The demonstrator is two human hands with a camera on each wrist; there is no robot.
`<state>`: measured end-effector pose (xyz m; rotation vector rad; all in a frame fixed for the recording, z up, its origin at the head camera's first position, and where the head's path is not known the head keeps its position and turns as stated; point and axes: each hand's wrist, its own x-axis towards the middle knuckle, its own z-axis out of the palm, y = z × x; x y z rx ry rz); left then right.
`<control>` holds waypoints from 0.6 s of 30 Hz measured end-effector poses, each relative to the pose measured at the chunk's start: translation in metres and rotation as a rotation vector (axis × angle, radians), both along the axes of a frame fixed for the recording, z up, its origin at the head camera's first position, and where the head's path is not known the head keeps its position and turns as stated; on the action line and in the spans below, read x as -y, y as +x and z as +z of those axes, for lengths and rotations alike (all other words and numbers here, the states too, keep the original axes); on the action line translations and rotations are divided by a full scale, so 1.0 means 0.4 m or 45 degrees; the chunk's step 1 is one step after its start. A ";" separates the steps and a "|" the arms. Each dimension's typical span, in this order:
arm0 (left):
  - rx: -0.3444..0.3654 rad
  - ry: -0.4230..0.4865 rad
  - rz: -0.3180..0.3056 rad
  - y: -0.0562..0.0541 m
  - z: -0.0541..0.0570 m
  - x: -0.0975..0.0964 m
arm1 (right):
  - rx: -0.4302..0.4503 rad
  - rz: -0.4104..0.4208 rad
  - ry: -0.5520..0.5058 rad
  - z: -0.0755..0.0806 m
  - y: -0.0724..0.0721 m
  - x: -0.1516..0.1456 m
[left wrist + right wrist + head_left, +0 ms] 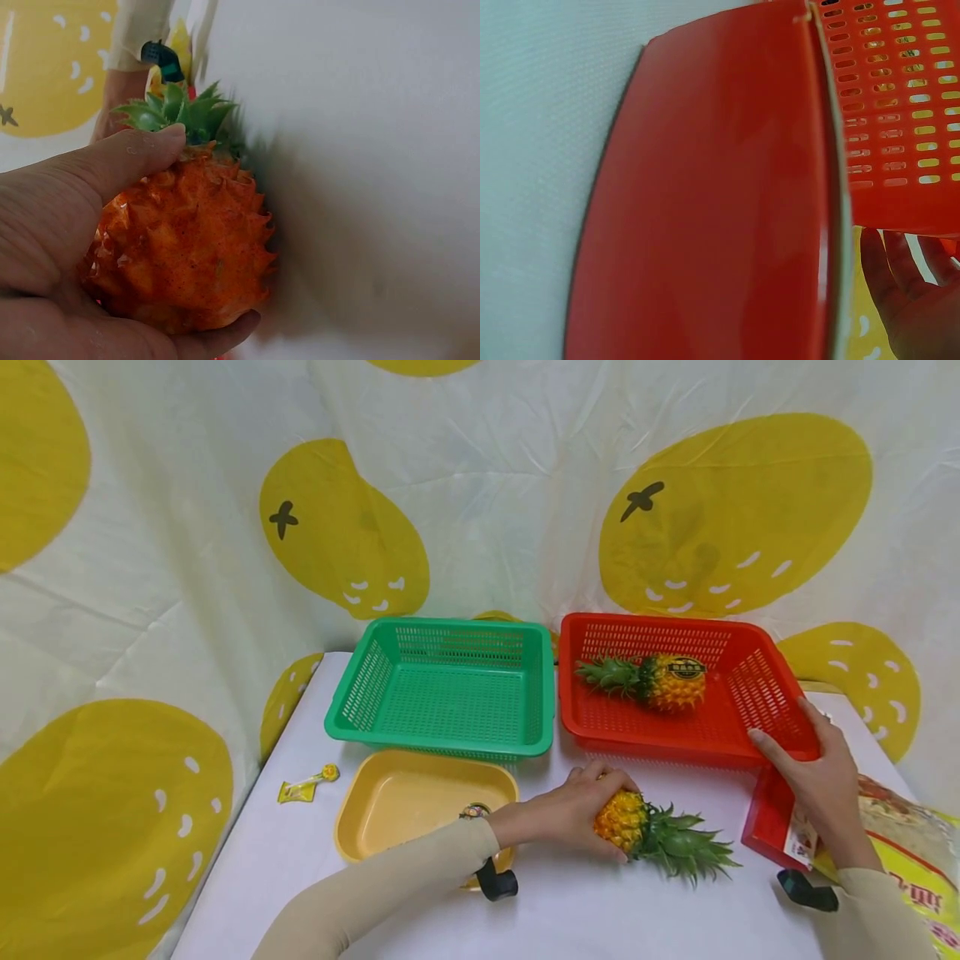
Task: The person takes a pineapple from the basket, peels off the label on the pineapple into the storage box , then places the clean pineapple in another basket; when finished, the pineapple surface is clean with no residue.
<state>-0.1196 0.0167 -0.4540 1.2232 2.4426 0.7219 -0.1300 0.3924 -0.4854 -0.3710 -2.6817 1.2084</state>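
Note:
My left hand [572,810] grips a small pineapple [622,821] by its yellow-orange body, low over the white table, its green crown pointing right. In the left wrist view the thumb lies near the base of the crown [180,112] and a finger curls under the body. At the front right corner of the red basket [660,746], my right hand [831,781] holds the rim, thumb over the front edge and fingers along the side. Inside that basket a second pineapple [678,685] with a dark label lies on its side.
Left of the red basket stands a green basket [442,745], with a yellow-orange tray [420,762] before it. A lollipop [328,772] and a yellow wrapper [296,792] lie at far left. By my right forearm are a red box [768,818] and a yellow printed bag [911,860].

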 end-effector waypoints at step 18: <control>0.014 0.056 -0.010 0.007 0.011 -0.005 | 0.043 -0.020 -0.044 -0.001 0.002 0.005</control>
